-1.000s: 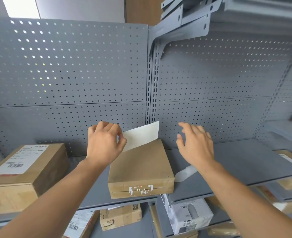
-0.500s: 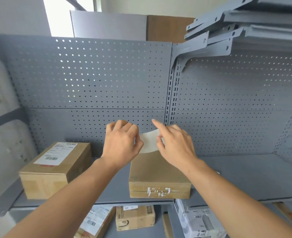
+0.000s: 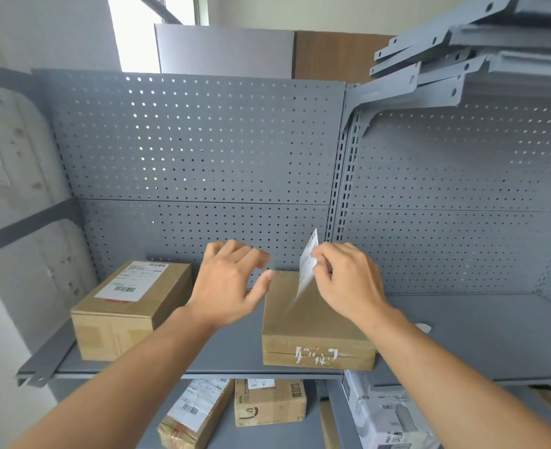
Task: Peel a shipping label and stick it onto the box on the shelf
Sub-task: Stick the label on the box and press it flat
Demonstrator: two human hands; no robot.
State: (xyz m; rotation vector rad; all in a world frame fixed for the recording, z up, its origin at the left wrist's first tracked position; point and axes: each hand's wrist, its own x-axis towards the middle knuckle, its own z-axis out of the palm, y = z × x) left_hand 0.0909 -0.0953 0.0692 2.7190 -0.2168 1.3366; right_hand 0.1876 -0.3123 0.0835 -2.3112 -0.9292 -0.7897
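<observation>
A flat brown cardboard box (image 3: pixel 313 322) lies on the grey metal shelf (image 3: pixel 481 338), its top bare and torn white scraps on its front face. My right hand (image 3: pixel 348 283) pinches a white shipping label (image 3: pixel 308 264) that stands almost edge-on above the box's back part, its lower end blurred near the box top. My left hand (image 3: pixel 229 283) hovers just left of the box, fingers spread, holding nothing.
A taller brown box (image 3: pixel 128 312) with a label on top sits at the shelf's left. A white scrap (image 3: pixel 424 327) lies on the shelf right of my arm. Perforated grey back panels (image 3: pixel 203 150) rise behind. Several parcels (image 3: pixel 267 401) fill the lower shelf. Brackets (image 3: pixel 413 79) jut out at upper right.
The label passed from my left hand to my right hand and turned edge-on. My left hand let go and opened, drifting left. The view shifted, so the shelf sits lower and to the right.
</observation>
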